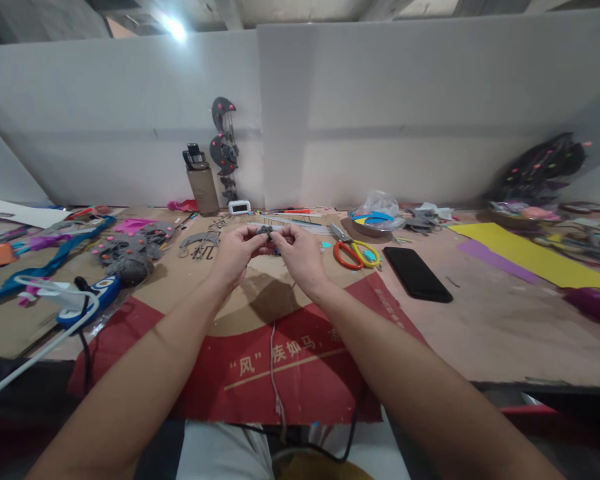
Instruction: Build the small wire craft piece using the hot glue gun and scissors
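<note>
My left hand [236, 253] and my right hand [297, 252] are raised together over the middle of the work surface. Between their pinched fingertips is a small dark grey piece [265, 231]; its kind is too small to make out. Beneath them lies a brown and red cardboard sheet [205, 373] with printed characters. A thin grey cord [274, 373] runs down across the red part. Just right of my right hand rest scissors [350, 250] with one orange and one yellow handle. To the left of my left hand is a grey curved piece [200, 241] on the cardboard.
A black phone [417, 274] lies at right, before yellow sheets [535, 253]. A bowl [375, 227] holding a plastic bag stands behind the scissors. A bottle [203, 183] stands by the back panel. Grey yarn [133, 267], a blue power strip [93, 300] and a white cable [45, 357] are at left.
</note>
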A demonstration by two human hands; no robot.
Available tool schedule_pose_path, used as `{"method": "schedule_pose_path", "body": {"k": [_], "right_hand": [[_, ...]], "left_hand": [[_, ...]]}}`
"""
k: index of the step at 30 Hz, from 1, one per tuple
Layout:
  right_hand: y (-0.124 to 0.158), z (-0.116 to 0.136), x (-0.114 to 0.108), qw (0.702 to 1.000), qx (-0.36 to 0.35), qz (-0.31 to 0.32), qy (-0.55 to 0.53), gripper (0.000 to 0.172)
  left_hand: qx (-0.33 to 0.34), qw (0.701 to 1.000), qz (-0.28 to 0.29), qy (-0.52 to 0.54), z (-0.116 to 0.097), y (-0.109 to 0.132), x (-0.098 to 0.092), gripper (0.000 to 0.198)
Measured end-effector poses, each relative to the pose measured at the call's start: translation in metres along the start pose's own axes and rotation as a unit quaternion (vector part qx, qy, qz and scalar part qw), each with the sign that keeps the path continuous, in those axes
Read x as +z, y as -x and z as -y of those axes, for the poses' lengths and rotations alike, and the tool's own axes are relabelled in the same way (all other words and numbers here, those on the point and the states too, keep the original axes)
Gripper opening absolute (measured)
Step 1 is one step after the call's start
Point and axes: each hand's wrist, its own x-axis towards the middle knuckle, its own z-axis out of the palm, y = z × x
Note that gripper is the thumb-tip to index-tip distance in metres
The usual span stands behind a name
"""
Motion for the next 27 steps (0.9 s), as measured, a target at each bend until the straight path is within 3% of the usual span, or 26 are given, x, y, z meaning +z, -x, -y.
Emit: {"method": "schedule_pose_path", "body": {"k": [10,21,27], "right_hand": [[-0.001,-0.005,0.001,1.0,0.006,-0.001,0.015,0.018],[-0.002,-0.013,0.001,0.998,0.006,-0.025,0.06,0.02],[-0.004,-0.019,0.001,0.998,-0.018,0.022,0.048,0.019]], "left_hand": [[0.002,0.999,0.013,-0.039,0.002,0.0,0.0,0.019],[0.047,0.993,0.052,-0.091,0.004,0.002,-0.004,0.016],[0.038,0.991,0.058,-0.11,0.002,0.002,-0.005,0.018]]}}
